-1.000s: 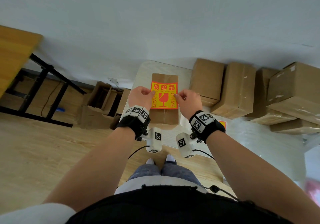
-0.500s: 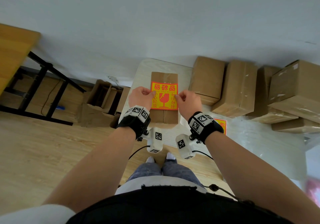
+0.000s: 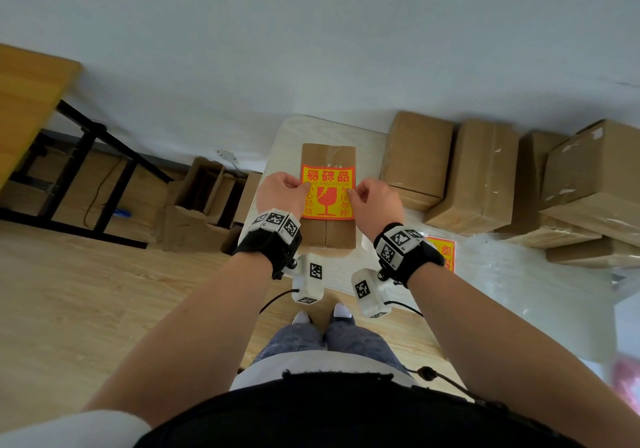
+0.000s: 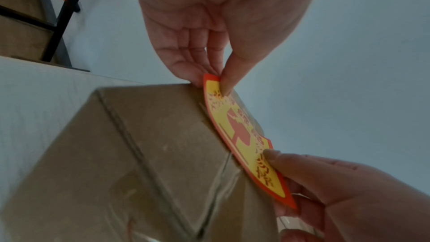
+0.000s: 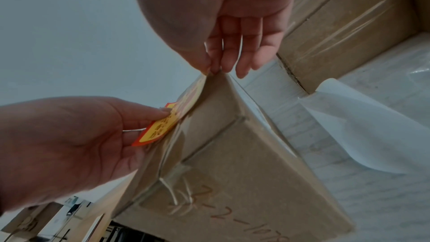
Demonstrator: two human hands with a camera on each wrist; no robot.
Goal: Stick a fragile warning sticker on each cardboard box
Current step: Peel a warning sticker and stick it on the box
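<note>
A yellow-and-red fragile sticker (image 3: 327, 191) is held flat over the top of a taped cardboard box (image 3: 328, 236) on the white table (image 3: 341, 269). My left hand (image 3: 298, 188) pinches its left edge between thumb and fingers. My right hand (image 3: 360, 193) pinches its right edge. In the left wrist view the sticker (image 4: 242, 135) bows slightly and lies close along the box (image 4: 151, 154) top. I cannot tell how much of it is stuck down. In the right wrist view the right hand (image 5: 211, 69) pinches the sticker (image 5: 163, 126) at the box (image 5: 232, 172) edge.
Several closed cardboard boxes (image 3: 474, 177) stand at the back right of the table. Another sticker sheet (image 3: 445, 252) lies by my right wrist. White backing paper (image 5: 349, 126) lies beside the box. Open cartons (image 3: 207, 205) stand on the floor to the left.
</note>
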